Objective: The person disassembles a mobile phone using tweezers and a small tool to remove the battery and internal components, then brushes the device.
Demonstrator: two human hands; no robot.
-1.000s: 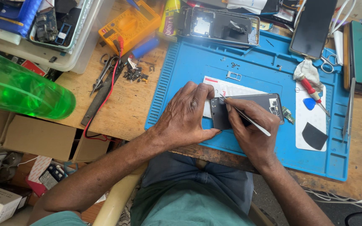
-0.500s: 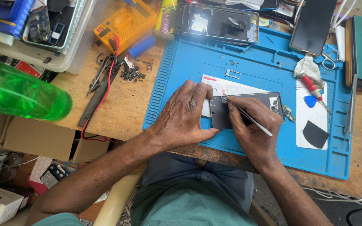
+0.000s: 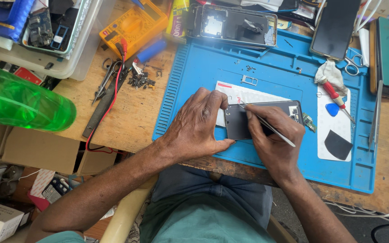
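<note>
A dark phone back panel (image 3: 241, 123) lies on the blue work mat (image 3: 203, 67), partly over a white card (image 3: 244, 93). My left hand (image 3: 196, 126) grips the panel's left edge, thumb beneath and fingers on top. My right hand (image 3: 273, 137) pinches thin metal tweezers (image 3: 266, 125) whose tip rests on the panel's upper left corner. The panel's right end, with its camera cut-out (image 3: 295, 112), shows beyond my right fingers.
An opened phone frame (image 3: 230, 24) lies at the mat's far edge, a black phone (image 3: 336, 27) to its right. A yellow multimeter (image 3: 133, 24), loose screws (image 3: 138, 80), a green bottle (image 3: 21, 101), a red screwdriver (image 3: 336, 96) and a blue pick (image 3: 332, 109) are nearby.
The tweezers' tip has shifted left along the panel's top edge toward its upper left corner. My left hand stays on the panel.
</note>
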